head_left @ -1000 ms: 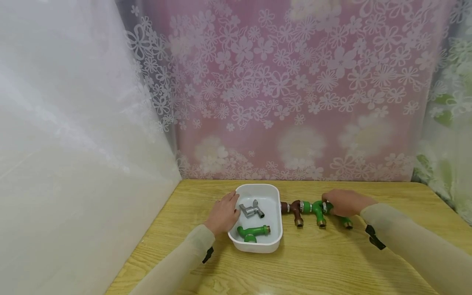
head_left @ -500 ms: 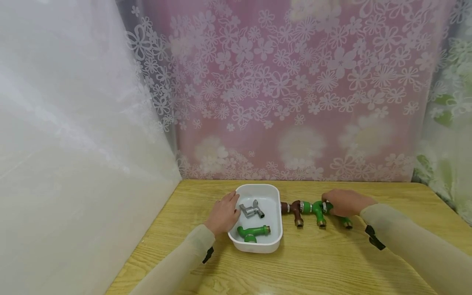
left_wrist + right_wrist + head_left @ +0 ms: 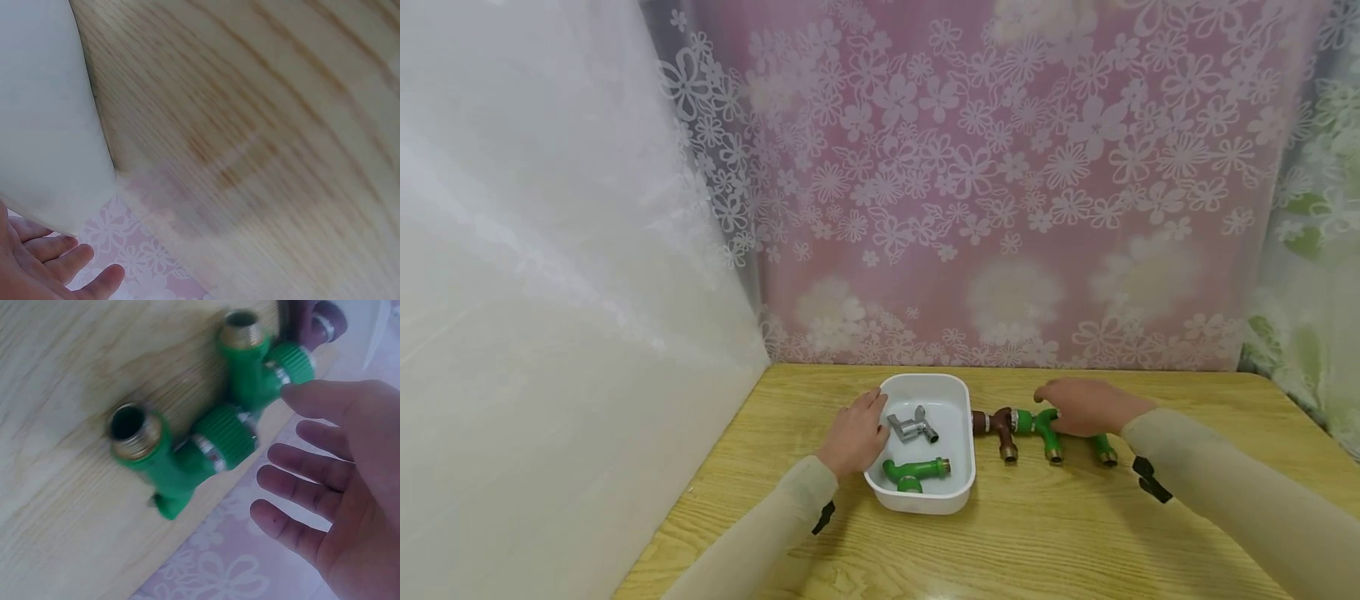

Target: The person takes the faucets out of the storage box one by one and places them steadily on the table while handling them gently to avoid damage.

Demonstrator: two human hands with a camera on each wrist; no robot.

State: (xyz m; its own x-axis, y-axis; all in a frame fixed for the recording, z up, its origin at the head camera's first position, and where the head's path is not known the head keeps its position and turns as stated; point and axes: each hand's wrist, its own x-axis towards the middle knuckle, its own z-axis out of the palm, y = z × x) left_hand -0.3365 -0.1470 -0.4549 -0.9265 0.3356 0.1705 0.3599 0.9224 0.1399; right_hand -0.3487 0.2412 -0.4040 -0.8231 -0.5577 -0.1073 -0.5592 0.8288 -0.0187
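Green tap (image 3: 1048, 428) with a brass-coloured threaded spout, middle of three set sideways on the wood-grained tabletop (image 3: 1037, 533), lies beneath and left of the nearer right hand (image 3: 1093, 406), spout toward the person. Right hand: palm down, fingers parted, holding nothing; contact unclear. Left hand (image 3: 853, 433): fingers extended at the left rim of the white rectangular tub (image 3: 921, 504).

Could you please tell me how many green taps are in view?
3: one green tap in the white basin, another on the table just right of the brown tap, a third at the row's right end, partly hidden by the right hand in the head view.
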